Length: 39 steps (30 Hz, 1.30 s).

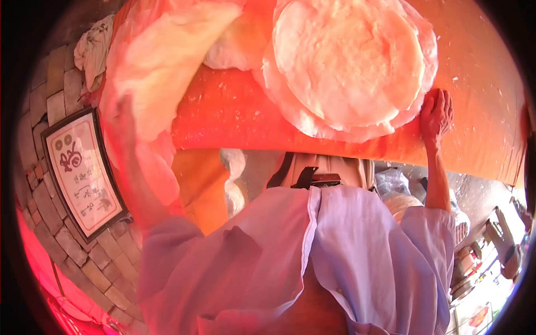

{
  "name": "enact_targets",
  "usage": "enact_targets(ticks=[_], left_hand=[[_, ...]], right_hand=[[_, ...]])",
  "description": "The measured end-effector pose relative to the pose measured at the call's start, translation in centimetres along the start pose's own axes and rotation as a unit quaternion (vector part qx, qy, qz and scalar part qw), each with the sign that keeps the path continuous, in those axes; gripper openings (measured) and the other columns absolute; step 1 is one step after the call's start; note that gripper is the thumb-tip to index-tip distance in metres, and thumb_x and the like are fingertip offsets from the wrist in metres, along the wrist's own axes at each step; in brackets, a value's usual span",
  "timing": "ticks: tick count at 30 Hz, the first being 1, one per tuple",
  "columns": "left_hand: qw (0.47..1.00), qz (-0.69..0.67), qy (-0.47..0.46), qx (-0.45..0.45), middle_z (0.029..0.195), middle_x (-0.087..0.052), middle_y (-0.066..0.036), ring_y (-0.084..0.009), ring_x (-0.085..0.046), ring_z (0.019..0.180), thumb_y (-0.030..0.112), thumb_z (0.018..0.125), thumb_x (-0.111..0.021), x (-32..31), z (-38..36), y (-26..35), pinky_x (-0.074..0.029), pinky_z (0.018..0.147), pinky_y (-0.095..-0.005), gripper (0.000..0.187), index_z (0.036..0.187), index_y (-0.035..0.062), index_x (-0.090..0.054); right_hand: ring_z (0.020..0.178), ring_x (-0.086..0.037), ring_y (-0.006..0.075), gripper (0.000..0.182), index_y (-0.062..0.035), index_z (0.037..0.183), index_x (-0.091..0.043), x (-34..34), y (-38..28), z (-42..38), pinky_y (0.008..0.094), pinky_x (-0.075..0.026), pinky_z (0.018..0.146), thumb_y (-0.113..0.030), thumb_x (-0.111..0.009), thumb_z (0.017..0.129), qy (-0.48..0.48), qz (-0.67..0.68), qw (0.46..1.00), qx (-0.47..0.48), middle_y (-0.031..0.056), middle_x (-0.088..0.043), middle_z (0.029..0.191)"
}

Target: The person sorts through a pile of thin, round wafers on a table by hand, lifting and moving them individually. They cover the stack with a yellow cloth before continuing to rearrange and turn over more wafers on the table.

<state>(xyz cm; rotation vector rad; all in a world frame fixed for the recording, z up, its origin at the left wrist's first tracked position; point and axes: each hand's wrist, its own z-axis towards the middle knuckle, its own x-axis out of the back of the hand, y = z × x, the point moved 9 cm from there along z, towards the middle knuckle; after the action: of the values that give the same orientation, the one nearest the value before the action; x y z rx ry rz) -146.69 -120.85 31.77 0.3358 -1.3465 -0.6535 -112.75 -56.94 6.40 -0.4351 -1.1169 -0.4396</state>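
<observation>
On the orange-covered table (pixel 212 106) lies a stack of large, thin, pale round flatbreads (pixel 349 61), the top one smaller than those under it. My right hand (pixel 437 114) rests on the table right at the stack's lower right edge, fingers curled in, and what they hold, if anything, is hidden. At the left, more thin sheets of flatbread (pixel 173 61) overlap and hang over the table's edge. My left hand (pixel 126 114) is against these sheets, edge-on and washed out by red light, so its fingers do not show clearly.
Pale crumbs dot the orange cloth. A framed sign with writing (pixel 84 173) stands at the left on the brick paving (pixel 106 273). A crumpled pale cloth (pixel 94 47) lies at the far left corner. Clear plastic bags (pixel 392 183) sit below the table's near edge; people's legs (pixel 505 237) show at the right.
</observation>
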Motion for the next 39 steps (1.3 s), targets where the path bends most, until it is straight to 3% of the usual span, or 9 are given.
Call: enact_targets(ticks=[7,9,11,17,23,25,27,36,39], left_hand=[[0.984,-0.014,-0.045,-0.170,0.083,-0.066,0.003,-0.0039,-0.056,0.072,0.014,0.096,-0.062,-4.4,-0.2,20.8,-0.047,0.064,-0.0216,0.021,0.112,0.0024,-0.069],[0.970,-0.156,-0.176,-0.062,0.081,-0.064,0.004,-0.0050,-0.056,0.067,0.013,0.095,-0.063,-10.7,-4.5,21.7,-0.047,0.057,-0.0245,0.020,0.111,0.0028,-0.068],[0.942,-0.132,-0.212,-0.223,0.079,-0.065,0.000,-0.0047,-0.057,0.068,0.011,0.095,-0.063,-17.1,-8.7,22.7,-0.048,0.056,-0.0260,0.015,0.104,-0.0004,-0.067],[0.863,-0.232,-0.448,0.004,0.074,-0.054,0.007,-0.0013,-0.048,0.069,0.022,0.098,-0.061,-34.1,-15.9,16.2,-0.042,0.058,-0.0216,0.024,0.089,0.0001,-0.065],[0.781,-0.401,-0.455,0.148,0.073,-0.059,0.002,-0.0067,-0.055,0.067,0.020,0.099,-0.056,-34.3,-16.5,16.1,-0.045,0.060,-0.0254,0.028,0.084,-0.0011,-0.066],[0.736,-0.441,-0.474,0.198,0.073,-0.060,0.002,-0.0067,-0.055,0.067,0.019,0.100,-0.055,-34.6,-18.0,16.8,-0.045,0.061,-0.0250,0.028,0.085,-0.0010,-0.067],[0.751,-0.418,-0.476,0.187,0.074,-0.060,0.002,-0.0067,-0.055,0.067,0.018,0.100,-0.054,-35.8,-18.4,16.4,-0.045,0.061,-0.0244,0.028,0.084,-0.0006,-0.067],[0.798,-0.391,-0.433,0.154,0.080,-0.061,0.007,-0.0007,-0.051,0.071,0.015,0.098,-0.059,-35.1,-17.4,16.5,-0.041,0.061,-0.0185,0.017,0.091,0.0028,-0.068],[0.834,-0.343,-0.426,0.076,0.072,-0.059,0.003,-0.0027,-0.050,0.068,0.016,0.097,-0.059,-35.9,-17.1,17.2,-0.041,0.058,-0.0231,0.022,0.083,0.0004,-0.065]], right_hand=[[0.132,-0.046,0.0331,0.043,-0.0050,0.131,-0.059,0.7,-0.5,0.2,0.0444,-0.034,0.111,-0.028,-0.053,0.095,0.003,0.000,1.000,-0.005,0.0169,-0.054,0.140],[0.132,-0.046,0.0330,0.043,-0.0051,0.131,-0.058,0.9,-0.3,0.3,0.0443,-0.034,0.111,-0.027,-0.053,0.094,0.010,0.008,1.000,-0.006,0.0165,-0.054,0.140],[0.132,-0.046,0.0327,0.043,-0.0052,0.131,-0.059,1.0,-0.3,0.1,0.0442,-0.034,0.111,-0.026,-0.054,0.094,0.019,0.023,1.000,-0.009,0.0161,-0.054,0.140],[0.129,-0.048,0.0336,0.040,-0.0040,0.127,-0.059,1.7,-0.7,0.4,0.0443,-0.035,0.110,-0.024,-0.056,0.093,0.017,0.025,1.000,-0.009,0.0158,-0.056,0.136],[0.114,-0.059,0.0354,0.039,-0.0033,0.126,-0.060,4.5,-0.8,0.6,0.0418,-0.045,0.099,-0.024,-0.061,0.093,0.059,0.165,0.982,-0.077,0.0165,-0.066,0.117],[0.098,-0.066,0.0342,0.044,-0.0037,0.127,-0.058,7.8,-8.2,-0.2,0.0402,-0.051,0.086,-0.025,-0.066,0.090,-0.033,0.305,0.950,-0.053,0.0175,-0.069,0.106],[0.083,-0.068,0.0317,0.053,-0.0044,0.132,-0.054,7.6,-14.5,-1.8,0.0394,-0.054,0.072,-0.027,-0.071,0.087,-0.187,0.463,0.845,-0.194,0.0185,-0.069,0.099],[0.068,-0.068,0.0272,0.070,-0.0028,0.142,-0.042,4.4,-16.7,-4.3,0.0366,-0.054,0.062,-0.013,-0.073,0.080,-0.162,0.512,0.817,-0.210,0.0158,-0.069,0.083],[0.071,-0.069,0.0190,0.074,-0.0035,0.145,-0.039,6.4,-18.9,-3.0,0.0292,-0.054,0.067,-0.013,-0.076,0.082,-0.130,0.464,0.862,-0.158,0.0129,-0.071,0.082]])
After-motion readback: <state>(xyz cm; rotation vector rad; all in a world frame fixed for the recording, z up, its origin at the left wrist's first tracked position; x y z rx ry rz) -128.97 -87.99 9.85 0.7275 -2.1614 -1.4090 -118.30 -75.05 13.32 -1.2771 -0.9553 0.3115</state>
